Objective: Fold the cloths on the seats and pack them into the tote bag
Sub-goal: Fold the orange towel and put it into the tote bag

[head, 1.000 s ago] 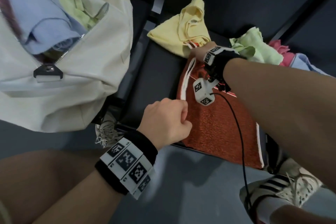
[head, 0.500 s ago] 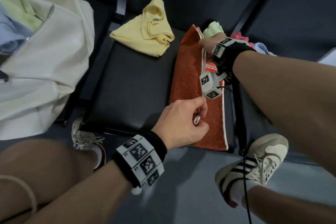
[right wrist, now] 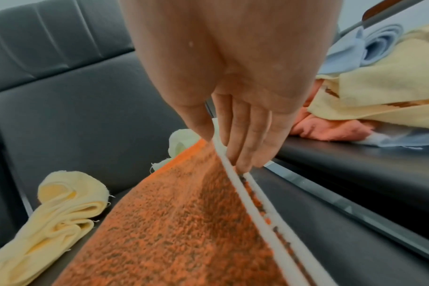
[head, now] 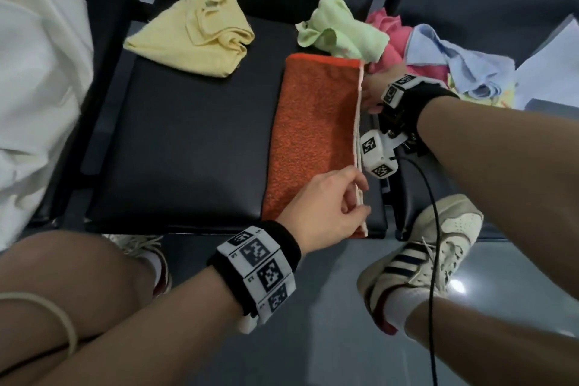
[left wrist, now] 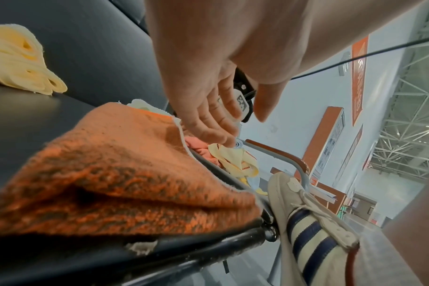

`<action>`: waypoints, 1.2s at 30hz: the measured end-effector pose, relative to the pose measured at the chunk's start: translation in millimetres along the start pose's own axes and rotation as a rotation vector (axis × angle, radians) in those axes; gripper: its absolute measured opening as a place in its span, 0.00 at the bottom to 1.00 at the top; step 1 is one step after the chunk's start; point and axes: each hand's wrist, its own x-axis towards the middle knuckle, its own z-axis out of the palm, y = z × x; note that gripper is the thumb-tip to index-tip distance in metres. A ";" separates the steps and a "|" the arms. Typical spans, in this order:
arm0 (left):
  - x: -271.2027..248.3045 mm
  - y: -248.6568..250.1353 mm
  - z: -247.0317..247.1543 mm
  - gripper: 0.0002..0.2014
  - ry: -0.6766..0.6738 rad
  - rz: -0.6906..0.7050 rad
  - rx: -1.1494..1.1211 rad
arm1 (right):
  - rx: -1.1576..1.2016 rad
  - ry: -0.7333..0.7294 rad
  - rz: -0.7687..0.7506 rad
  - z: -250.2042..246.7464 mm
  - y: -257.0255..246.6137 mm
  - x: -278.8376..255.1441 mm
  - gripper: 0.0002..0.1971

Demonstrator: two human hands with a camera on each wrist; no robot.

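An orange cloth (head: pixel 313 135) with a white hem lies folded in half on the black seat (head: pixel 188 150), its hems stacked along the right side. My right hand (head: pixel 368 94) is at the far right corner. In the right wrist view its thumb and fingers (right wrist: pixel 245 154) pinch the doubled hem of the orange cloth (right wrist: pixel 184 222). My left hand (head: pixel 360 194) is at the near right corner. The left wrist view shows its fingers (left wrist: pixel 216 133) straight over the cloth's edge (left wrist: pixel 135 174), thumb apart. The cream tote bag (head: pixel 40 88) stands at the left.
A crumpled yellow cloth (head: pixel 200 41) lies at the back of the same seat. Green (head: pixel 341 28), pink (head: pixel 388 41) and light blue (head: pixel 454 63) cloths are heaped on the seat to the right. My shoe (head: pixel 423 254) rests against the seat's front rail.
Both hands carried the orange cloth's hem over to the right, folding it in half, and laid it flat. My left hand's pinch has loosened. The bag slid left in view.
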 end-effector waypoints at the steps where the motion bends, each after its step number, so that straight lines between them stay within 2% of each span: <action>1: -0.1 -1.4 0.4 0.09 0.001 0.003 0.018 | 0.000 -0.017 0.012 -1.3 3.2 4.0 0.07; 3: -1.5 -4.5 -0.9 0.08 0.006 0.003 0.067 | -0.030 -0.031 0.022 -4.4 2.0 -4.2 0.08; 5: -3.1 -7.1 -4.3 0.06 0.003 -0.007 0.137 | -0.092 -0.023 0.018 -8.3 3.5 -6.3 0.05; 8: -5.6 -11.0 -12.1 0.05 -0.003 -0.020 0.286 | -0.205 0.016 -0.084 -18.2 3.4 -1.5 0.18; 9: -7.2 -12.3 -14.4 0.05 0.001 -0.021 0.333 | -0.260 0.037 -0.122 -22.7 -5.6 -15.3 0.20; 13: -17.5 -14.6 -21.0 0.05 0.011 -0.052 0.471 | -0.462 0.074 -0.299 -35.9 -41.0 -88.8 0.08; 15: -22.1 -15.3 -24.0 0.06 -0.013 -0.084 0.538 | -0.546 0.063 -0.435 -31.1 -41.7 -115.7 0.08; 17: -26.0 -17.0 -26.2 0.07 -0.040 -0.101 0.591 | -0.628 -0.042 -0.505 -17.3 -27.2 -140.7 0.08; 20: -30.6 -21.7 -27.3 0.09 -0.070 -0.119 0.636 | -0.811 -0.249 -0.473 14.2 11.1 -167.0 0.05; 22: -32.9 -25.6 -24.8 0.11 -0.095 -0.108 0.682 | -0.920 -0.344 -0.469 35.7 35.5 -184.8 0.09; 24: -35.6 -27.0 -20.9 0.12 -0.118 -0.085 0.741 | -0.990 -0.385 -0.499 53.8 58.0 -195.9 0.18; 26: -37.6 -28.1 -16.8 0.12 -0.124 -0.076 0.790 | -1.030 -0.351 -0.519 67.4 77.0 -201.2 0.26; 29: -40.1 -30.4 -12.7 0.13 -0.086 -0.095 0.839 | -0.983 -0.210 -0.564 81.6 94.9 -198.5 0.31; 32: -41.1 -29.8 -11.5 0.12 -0.075 -0.099 0.857 | -0.929 -0.071 -0.566 91.7 99.1 -196.3 0.31; 36: -40.8 -29.6 -13.1 0.09 -0.074 -0.077 0.873 | -0.923 -0.005 -0.555 100.0 99.5 -194.4 0.24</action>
